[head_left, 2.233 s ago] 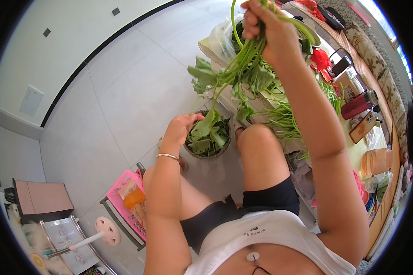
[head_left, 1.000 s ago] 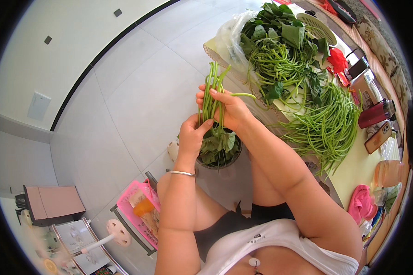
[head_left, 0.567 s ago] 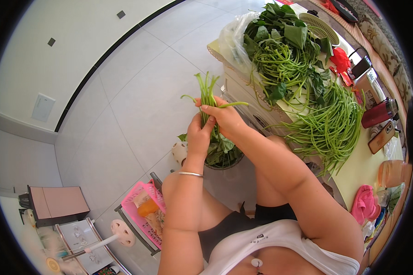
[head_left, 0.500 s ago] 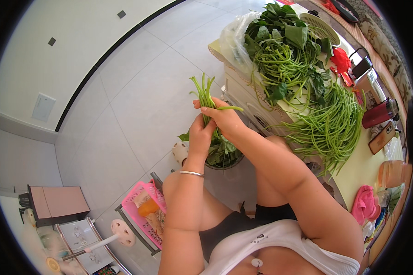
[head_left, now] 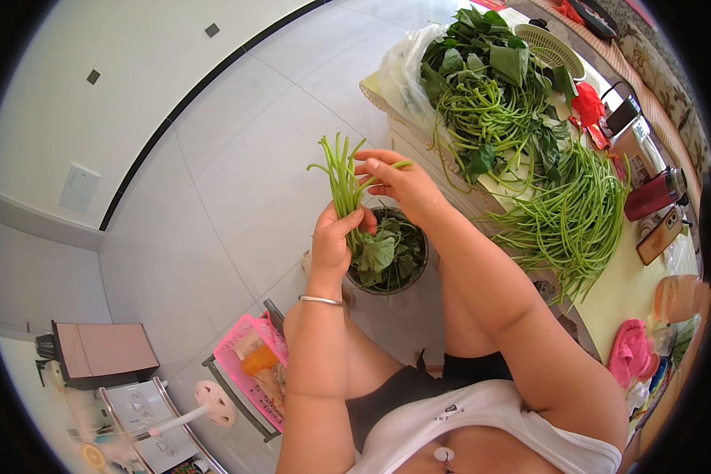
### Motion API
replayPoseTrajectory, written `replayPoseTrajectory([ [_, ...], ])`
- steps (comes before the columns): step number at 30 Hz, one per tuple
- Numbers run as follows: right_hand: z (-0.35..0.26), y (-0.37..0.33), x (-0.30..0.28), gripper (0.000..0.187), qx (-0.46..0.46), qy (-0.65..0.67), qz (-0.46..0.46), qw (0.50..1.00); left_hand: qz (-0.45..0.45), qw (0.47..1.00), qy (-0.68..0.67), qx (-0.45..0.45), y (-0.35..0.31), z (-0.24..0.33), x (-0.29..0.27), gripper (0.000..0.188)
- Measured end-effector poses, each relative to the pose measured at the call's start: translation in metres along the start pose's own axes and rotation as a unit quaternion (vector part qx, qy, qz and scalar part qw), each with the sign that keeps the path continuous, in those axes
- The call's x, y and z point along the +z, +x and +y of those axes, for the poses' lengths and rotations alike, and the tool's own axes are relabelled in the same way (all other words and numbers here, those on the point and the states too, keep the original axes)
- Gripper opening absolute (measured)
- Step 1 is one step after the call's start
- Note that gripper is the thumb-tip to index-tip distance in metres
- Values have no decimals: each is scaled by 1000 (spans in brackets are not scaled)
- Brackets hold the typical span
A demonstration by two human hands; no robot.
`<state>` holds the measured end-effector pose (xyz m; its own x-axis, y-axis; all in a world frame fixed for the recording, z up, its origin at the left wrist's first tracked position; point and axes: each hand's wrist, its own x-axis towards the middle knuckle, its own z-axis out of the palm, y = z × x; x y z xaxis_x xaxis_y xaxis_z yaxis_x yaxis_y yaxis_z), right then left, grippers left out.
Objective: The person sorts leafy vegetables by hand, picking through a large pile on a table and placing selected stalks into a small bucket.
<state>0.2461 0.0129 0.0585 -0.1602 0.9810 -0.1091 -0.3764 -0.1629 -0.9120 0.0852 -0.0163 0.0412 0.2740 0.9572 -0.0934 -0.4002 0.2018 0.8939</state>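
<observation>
My left hand (head_left: 336, 235), with a silver bangle at its wrist, is closed round a bunch of long green leaf stems (head_left: 341, 178) whose tips point up and away. Just right of the bunch, my right hand (head_left: 399, 183) has its thumb and fingers about a single stem (head_left: 403, 163) that bends sideways out of the bunch. Below the hands a dark round bin (head_left: 427, 257) holds torn green leaves (head_left: 383, 251). On the table at the right lie a pile of stripped stems (head_left: 569, 225) and a heap of leafy stems (head_left: 490, 103).
A pale tabletop (head_left: 608, 312) runs along my right with a dark red flask (head_left: 654, 194), a phone (head_left: 660, 237), a pink cloth (head_left: 630, 351) and a green colander (head_left: 553, 49). A clear plastic bag (head_left: 407, 75) hangs at its far corner. Left of my legs stands a pink basket (head_left: 241, 340).
My right hand has drawn away from my left, to the right, with one stem bent toward it. The left hand and bunch have shifted slightly left and nearer, and more of the bin shows.
</observation>
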Motion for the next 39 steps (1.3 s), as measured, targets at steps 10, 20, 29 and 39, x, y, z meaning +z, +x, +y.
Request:
replayPoseTrajectory([
  [10,5,9,-32,26,83,7,24,996,-63,981,-185,19,-10,18,-33,17],
  [20,33,23,-21,28,35,-208,-9,977,-219,955,-197,34,-26,34,-60,19],
  [29,41,20,13,24,32,-112,-178,977,-249,945,-212,9,-30,35,-55,21],
  [39,19,30,-14,19,-135,-43,139,980,-76,986,-116,-96,-31,33,-54,9],
])
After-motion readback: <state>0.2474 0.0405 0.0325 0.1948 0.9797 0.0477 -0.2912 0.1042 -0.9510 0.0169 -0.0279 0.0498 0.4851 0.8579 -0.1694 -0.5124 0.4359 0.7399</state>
